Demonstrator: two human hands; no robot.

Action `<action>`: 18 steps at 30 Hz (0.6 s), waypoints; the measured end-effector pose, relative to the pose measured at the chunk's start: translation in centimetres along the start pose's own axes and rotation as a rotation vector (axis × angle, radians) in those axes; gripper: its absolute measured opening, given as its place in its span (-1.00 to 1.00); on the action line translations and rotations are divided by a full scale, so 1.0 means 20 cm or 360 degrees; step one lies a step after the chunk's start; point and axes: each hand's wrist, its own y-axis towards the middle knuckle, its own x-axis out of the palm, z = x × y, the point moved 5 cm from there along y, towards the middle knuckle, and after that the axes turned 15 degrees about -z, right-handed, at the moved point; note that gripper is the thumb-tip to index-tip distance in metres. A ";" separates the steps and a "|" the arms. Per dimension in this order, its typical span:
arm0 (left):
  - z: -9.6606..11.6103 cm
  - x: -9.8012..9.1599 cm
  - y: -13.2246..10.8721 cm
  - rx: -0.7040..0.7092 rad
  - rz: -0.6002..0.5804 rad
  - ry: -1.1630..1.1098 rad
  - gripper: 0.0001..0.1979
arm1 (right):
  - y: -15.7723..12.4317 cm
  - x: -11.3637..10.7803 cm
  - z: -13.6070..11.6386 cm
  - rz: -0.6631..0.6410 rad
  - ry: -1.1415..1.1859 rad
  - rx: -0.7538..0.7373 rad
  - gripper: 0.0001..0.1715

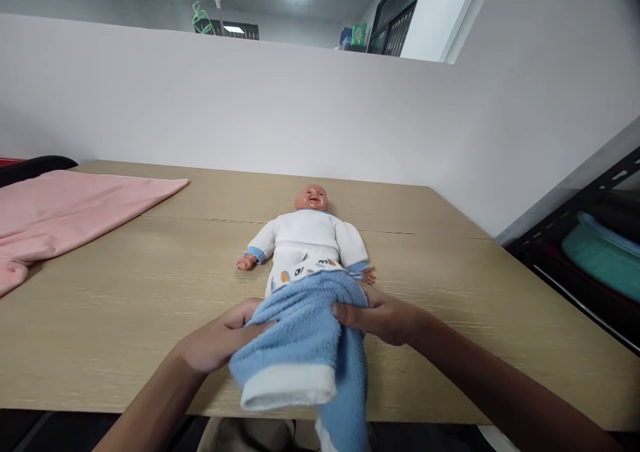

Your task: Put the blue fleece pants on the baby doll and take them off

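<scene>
A baby doll [311, 199] lies on its back on the table, its head toward the wall. It wears a white long-sleeved top [307, 229] with blue cuffs. Light blue fleecy pants [305, 325] with white cuffs cover the doll's lower body, and one leg hangs over the table's front edge. My left hand [220, 335] grips the pants at their left side, some fingers hidden by the cloth. On the other side my right hand [383, 315] pinches the fabric, thumb on top. The doll's legs are hidden.
A pink cloth [85, 205] is spread on the left of the wooden table [150, 325], beside a black rounded object [37, 167]. A white wall [240, 105] rises behind. At the right, a black shelf rack [575, 242] holds a folded green item [603, 252].
</scene>
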 end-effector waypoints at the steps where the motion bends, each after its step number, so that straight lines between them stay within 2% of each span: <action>1: -0.04 0.00 0.00 0.0053 -0.0002 -0.0139 -0.38 | 0.00 0.01 0.02 0.0004 0.0000 0.0017 -0.48; 4: -0.08 0.05 -0.01 0.0263 -0.0124 -0.0378 -0.15 | 0.00 0.04 0.09 -0.0053 0.0046 0.0159 -0.45; 6: -0.06 0.10 -0.02 0.0269 -0.0173 -0.0416 -0.09 | 0.00 0.06 0.12 -0.0077 0.0057 0.0258 -0.46; 8: -0.03 0.16 -0.05 0.0200 -0.0181 -0.0411 -0.17 | 0.00 0.07 0.13 -0.0066 0.0057 0.0277 -0.45; 11: 0.02 0.23 -0.11 0.0131 -0.0144 -0.0321 -0.27 | 0.01 0.14 0.09 -0.0210 0.0145 0.0192 -0.19; 13: 0.03 0.27 -0.15 0.0074 0.0002 -0.0221 -0.33 | 0.03 0.19 0.06 -0.0190 0.0101 0.0184 -0.13; 14: 0.03 0.28 -0.16 0.0043 0.0108 -0.0168 -0.37 | 0.04 0.20 0.05 -0.0068 -0.0001 0.0187 -0.25; 17: 0.01 0.29 -0.17 -0.0064 0.0426 -0.0058 -0.46 | 0.04 0.21 -0.01 0.0486 -0.0490 0.0151 -0.81; 18: -0.01 0.29 -0.17 -0.0086 0.0489 -0.0056 -0.43 | 0.05 0.22 -0.03 0.0614 -0.0649 0.0151 -0.90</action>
